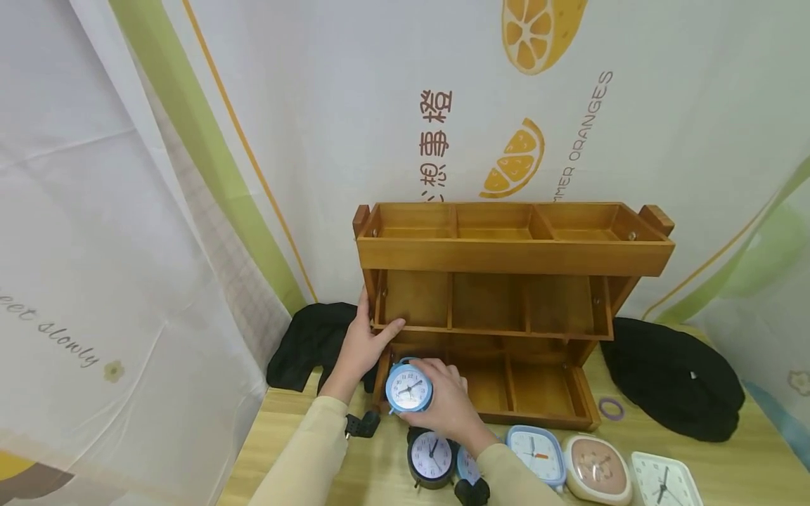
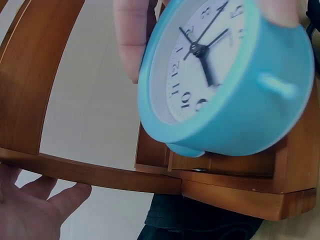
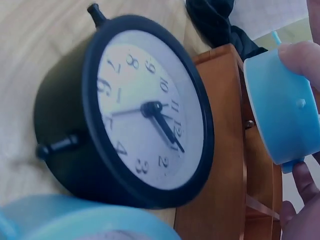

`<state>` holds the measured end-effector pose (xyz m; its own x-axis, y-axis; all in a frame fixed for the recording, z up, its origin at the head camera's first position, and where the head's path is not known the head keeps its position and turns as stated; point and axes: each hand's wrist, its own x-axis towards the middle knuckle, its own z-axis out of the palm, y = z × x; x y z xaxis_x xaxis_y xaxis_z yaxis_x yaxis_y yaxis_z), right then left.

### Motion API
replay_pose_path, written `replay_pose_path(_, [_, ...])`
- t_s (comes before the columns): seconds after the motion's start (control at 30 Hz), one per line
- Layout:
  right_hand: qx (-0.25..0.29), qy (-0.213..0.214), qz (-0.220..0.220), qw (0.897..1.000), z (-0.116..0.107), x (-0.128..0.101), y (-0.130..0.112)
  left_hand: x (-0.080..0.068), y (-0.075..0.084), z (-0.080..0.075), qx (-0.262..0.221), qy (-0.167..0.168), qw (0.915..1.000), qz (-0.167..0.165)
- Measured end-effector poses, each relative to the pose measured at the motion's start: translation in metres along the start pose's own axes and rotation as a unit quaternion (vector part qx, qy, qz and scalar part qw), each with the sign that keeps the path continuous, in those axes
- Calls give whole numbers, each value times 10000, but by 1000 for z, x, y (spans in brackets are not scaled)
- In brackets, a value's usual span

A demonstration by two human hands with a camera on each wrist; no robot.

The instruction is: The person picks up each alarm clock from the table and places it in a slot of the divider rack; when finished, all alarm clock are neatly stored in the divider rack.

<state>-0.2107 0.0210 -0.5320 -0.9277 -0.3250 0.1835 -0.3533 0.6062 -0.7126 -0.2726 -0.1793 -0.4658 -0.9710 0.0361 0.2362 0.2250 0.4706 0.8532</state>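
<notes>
- My left hand (image 1: pixel 363 349) lies open against the left end of the wooden rack (image 1: pixel 512 256), thumb up the side post, fingers straight along the front lip of the middle tier. It grasps nothing; it only steadies the frame.
- My right hand (image 1: pixel 451 404) is curled round the blue clock (image 1: pixel 408 387), fingers behind the case, dial facing me. The clock is in the air just in front of the left bay of the bottom tier, near its front edge but not yet inside.
- As I judge it, I am partway through carrying this clock to the rack. The next move calls for tilting it clear of the middle tier's lip, which overhangs the bay, then setting it on its feet before I let go. My left hand should keep the rack from sliding.
- The rack has three tiers of three bays each. Every bay I can see is bare wood; the left bottom bay is partly hidden behind my hand and the clock.
- On the table (image 1: pixel 285 450), going rightward in front of the rack: a black clock (image 1: pixel 431 458) standing just below my right hand, another blue one mostly hidden by my sleeve, a square blue clock (image 1: pixel 537 454), a pink clock (image 1: pixel 597 469), and a white clock (image 1: pixel 666 483) at the frame's edge.
- Dark cloth (image 1: pixel 671 379) lies heaped beside each end of the rack.
</notes>
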Motion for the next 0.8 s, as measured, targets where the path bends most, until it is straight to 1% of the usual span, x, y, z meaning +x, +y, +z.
replay_pose_path(0.2, [35,129,45,9999,-1,8,5,1,0,1,-63,-2,10000,69])
replay_pose_path(0.33, [177,75,111,9998,-1,10,8,0,-1,1,-187,27,9997,158])
replay_pose_path(0.47, [290,26,138,9995,-2,12,12,-1,-2,0,-170,7,9998,143])
replay_pose_path(0.57, [220,-6,162,9996,-1,15,16,-1,-3,-1,-130,-27,9999,82])
replay_pose_path(0.8, [91,-77,344,9993,-1,26,25,1,-2,-1,-216,-60,9997,127])
